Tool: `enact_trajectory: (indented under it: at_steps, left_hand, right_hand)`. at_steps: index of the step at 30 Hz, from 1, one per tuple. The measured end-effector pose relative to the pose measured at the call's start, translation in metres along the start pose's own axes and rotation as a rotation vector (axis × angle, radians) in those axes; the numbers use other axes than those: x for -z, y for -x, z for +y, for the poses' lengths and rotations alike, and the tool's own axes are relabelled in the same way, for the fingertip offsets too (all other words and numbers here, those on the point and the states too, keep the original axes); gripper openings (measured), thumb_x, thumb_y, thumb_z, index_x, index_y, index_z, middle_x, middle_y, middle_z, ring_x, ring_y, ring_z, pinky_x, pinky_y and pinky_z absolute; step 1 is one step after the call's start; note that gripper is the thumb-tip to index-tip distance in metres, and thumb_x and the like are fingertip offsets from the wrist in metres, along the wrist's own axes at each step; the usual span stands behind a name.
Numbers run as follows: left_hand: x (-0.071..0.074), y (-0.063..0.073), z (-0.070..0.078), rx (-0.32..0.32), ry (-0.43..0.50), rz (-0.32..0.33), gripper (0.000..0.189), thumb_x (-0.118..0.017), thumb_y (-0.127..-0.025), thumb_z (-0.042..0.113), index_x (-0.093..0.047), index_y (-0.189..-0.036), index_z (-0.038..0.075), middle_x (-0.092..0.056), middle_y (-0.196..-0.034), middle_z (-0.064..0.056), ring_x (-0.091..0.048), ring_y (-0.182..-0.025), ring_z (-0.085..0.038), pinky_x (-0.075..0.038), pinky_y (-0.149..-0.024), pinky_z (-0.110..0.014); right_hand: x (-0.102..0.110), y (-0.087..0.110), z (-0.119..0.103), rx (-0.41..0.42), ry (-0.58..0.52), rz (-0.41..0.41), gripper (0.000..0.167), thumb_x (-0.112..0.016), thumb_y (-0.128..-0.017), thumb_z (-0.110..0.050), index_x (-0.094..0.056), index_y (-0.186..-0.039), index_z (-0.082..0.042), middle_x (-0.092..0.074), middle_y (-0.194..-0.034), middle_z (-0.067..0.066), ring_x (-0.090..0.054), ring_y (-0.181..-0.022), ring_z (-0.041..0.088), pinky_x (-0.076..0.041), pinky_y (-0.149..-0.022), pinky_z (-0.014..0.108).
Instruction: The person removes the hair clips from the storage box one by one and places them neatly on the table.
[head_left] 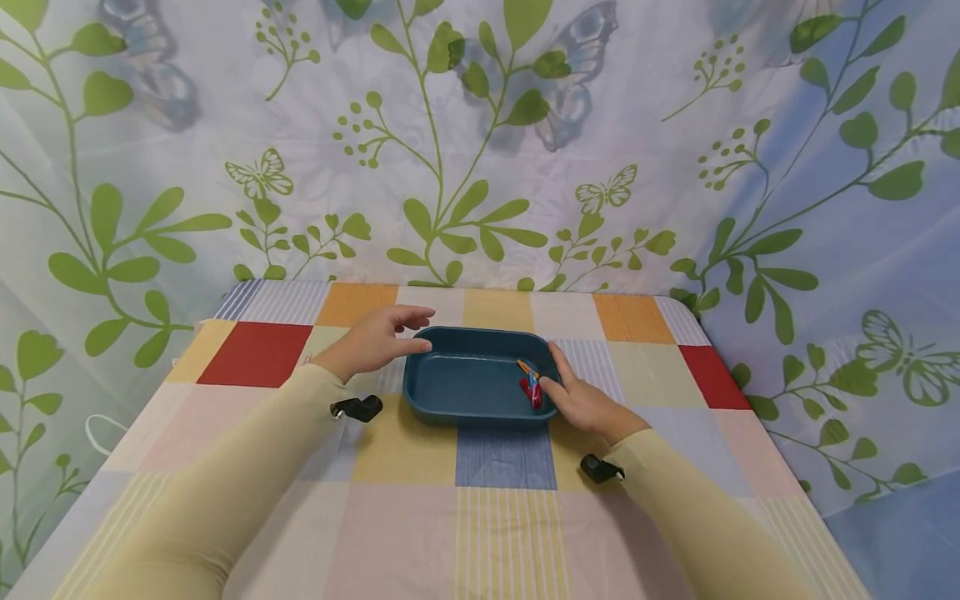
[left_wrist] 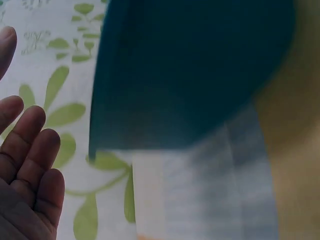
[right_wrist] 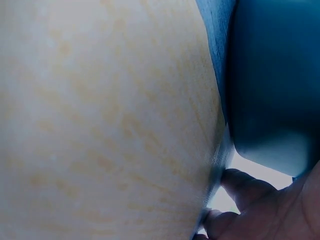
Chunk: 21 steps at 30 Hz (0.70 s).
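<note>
A dark teal rectangular tray point(head_left: 472, 387) with rounded corners and raised walls is at the middle of the table. Small red, blue-white and orange items point(head_left: 534, 392) lie together inside its right end; their kind is too small to make out. My right hand point(head_left: 588, 404) grips the tray's right end, thumb over the rim and fingers along the outer wall. At the upper left corner of the tray is my left hand point(head_left: 382, 340), its thumb near the rim and its fingers loosely bent. In the left wrist view, that hand's fingers point(left_wrist: 37, 155) are apart from the tray wall.
A patchwork-patterned cloth point(head_left: 405, 533) covers the table. Behind it hangs a curtain point(head_left: 480, 167) printed with green leaves and butterflies. Each wrist carries a small black device, one point(head_left: 358, 408) on the left and one point(head_left: 600, 468) on the right. A white cord point(head_left: 93, 433) loops beyond the left edge.
</note>
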<state>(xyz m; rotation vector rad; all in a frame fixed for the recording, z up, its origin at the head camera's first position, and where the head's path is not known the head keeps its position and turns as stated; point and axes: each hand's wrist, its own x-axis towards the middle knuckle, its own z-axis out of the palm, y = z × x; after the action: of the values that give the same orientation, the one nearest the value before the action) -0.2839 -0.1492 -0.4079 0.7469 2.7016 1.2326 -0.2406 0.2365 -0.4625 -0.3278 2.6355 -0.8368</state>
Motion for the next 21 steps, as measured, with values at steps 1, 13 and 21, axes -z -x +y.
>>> enact_trajectory:
  at_steps: [1, 13, 21]
  left_hand:
    - [-0.003, -0.003, 0.003, -0.010, -0.006, -0.007, 0.061, -0.080, -0.095, 0.030, -0.059, -0.150, 0.014, -0.067, -0.141, -0.015, -0.062, -0.130, -0.031, -0.045, -0.114, -0.053]
    - [-0.037, -0.032, 0.035, -0.078, -0.023, -0.106, 0.061, -0.077, -0.097, 0.031, -0.057, -0.152, 0.013, -0.065, -0.142, -0.015, -0.060, -0.130, -0.027, -0.046, -0.115, -0.048]
    - [-0.039, -0.039, 0.045, -0.090, -0.063, -0.133, 0.061, -0.076, -0.099, 0.034, -0.056, -0.153, 0.014, -0.065, -0.143, -0.012, -0.060, -0.130, -0.027, -0.047, -0.114, -0.048]
  right_hand:
    - [0.000, 0.000, 0.000, 0.003, 0.004, -0.001, 0.074, -0.028, -0.114, -0.050, 0.020, -0.167, -0.031, -0.031, -0.167, 0.031, -0.050, -0.141, 0.054, -0.036, -0.117, 0.067]
    - [-0.001, -0.001, 0.001, 0.010, 0.004, 0.011, 0.072, -0.026, -0.114, -0.051, 0.018, -0.168, -0.030, -0.029, -0.168, 0.031, -0.048, -0.142, 0.055, -0.035, -0.117, 0.068]
    - [-0.001, -0.001, 0.003, 0.000, 0.003, 0.017, 0.074, -0.029, -0.114, -0.051, 0.018, -0.167, -0.030, -0.029, -0.168, 0.030, -0.048, -0.142, 0.055, -0.034, -0.119, 0.068]
